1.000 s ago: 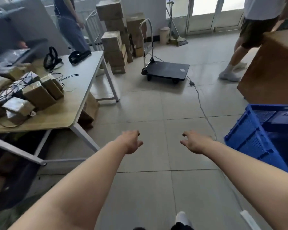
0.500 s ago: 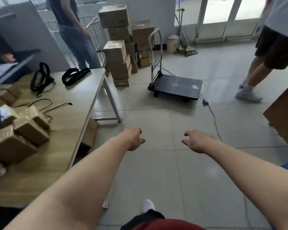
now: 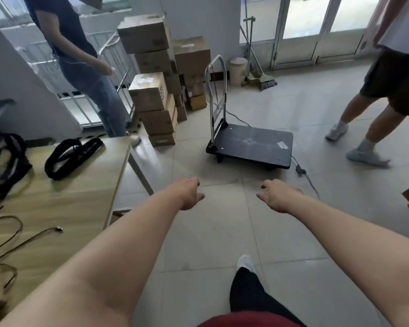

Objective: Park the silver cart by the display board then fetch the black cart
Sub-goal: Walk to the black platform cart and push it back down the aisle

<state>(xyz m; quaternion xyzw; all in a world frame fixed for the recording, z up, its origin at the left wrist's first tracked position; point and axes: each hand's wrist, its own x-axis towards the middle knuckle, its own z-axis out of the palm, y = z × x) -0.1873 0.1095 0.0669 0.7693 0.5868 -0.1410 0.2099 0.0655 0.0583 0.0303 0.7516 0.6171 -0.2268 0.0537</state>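
The black cart (image 3: 253, 145), a flat black platform with an upright silver handle (image 3: 216, 90) at its left end, stands on the tiled floor ahead of me. Both my arms reach forward toward it. My left hand (image 3: 187, 193) and my right hand (image 3: 278, 197) hover over the floor a short way in front of the cart's near edge, fingers loosely curled, holding nothing. The silver cart and the display board are out of view.
A wooden table (image 3: 64, 199) with black straps (image 3: 71, 153) and cables is on my left. Stacked cardboard boxes (image 3: 156, 90) stand behind the cart. A cable (image 3: 302, 173) runs across the floor at the cart's right. One person (image 3: 80, 64) stands at left, another (image 3: 383, 90) walks at right.
I have walked closer to the black cart, which now looks larger and nearer. The blue crate has left view. The person on the right has stepped further in.
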